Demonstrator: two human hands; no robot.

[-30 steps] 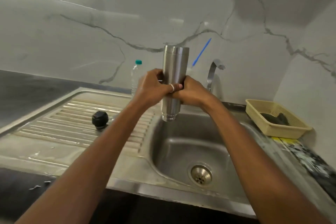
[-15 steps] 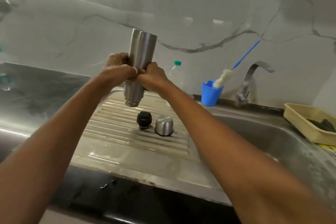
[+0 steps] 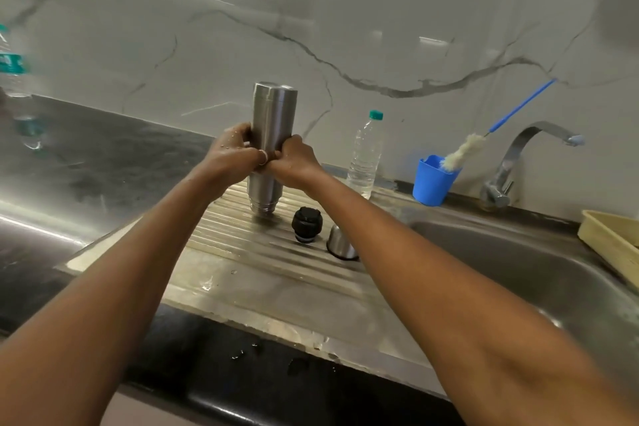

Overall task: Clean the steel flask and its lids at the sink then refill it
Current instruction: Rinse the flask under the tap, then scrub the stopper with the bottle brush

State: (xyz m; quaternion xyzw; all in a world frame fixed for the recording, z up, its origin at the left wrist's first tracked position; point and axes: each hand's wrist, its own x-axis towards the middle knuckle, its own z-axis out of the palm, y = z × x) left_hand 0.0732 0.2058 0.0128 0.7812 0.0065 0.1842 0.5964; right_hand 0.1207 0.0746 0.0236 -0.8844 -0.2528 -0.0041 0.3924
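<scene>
The steel flask (image 3: 273, 114) is upside down, mouth at or just above the ribbed drainboard (image 3: 242, 252). My left hand (image 3: 231, 155) and my right hand (image 3: 294, 162) both grip its middle, fingers wrapped round it from either side. Both hands are wet. To the right of the flask, a black inner lid (image 3: 306, 224) lies on the drainboard. A steel cup lid (image 3: 340, 245) sits mouth down beside it, partly hidden by my right forearm.
A clear water bottle (image 3: 364, 155) with a teal cap stands at the wall. A blue cup (image 3: 432, 181) holds a blue-handled bottle brush (image 3: 460, 152). The tap (image 3: 518, 162) and sink basin (image 3: 518, 270) lie right, a yellow tray (image 3: 608, 238) beyond. Another bottle (image 3: 14, 79) stands far left.
Both hands carried the upturned flask from over the sink basin leftward to the drainboard and lowered it toward the ribbed surface. The grip stayed the same.
</scene>
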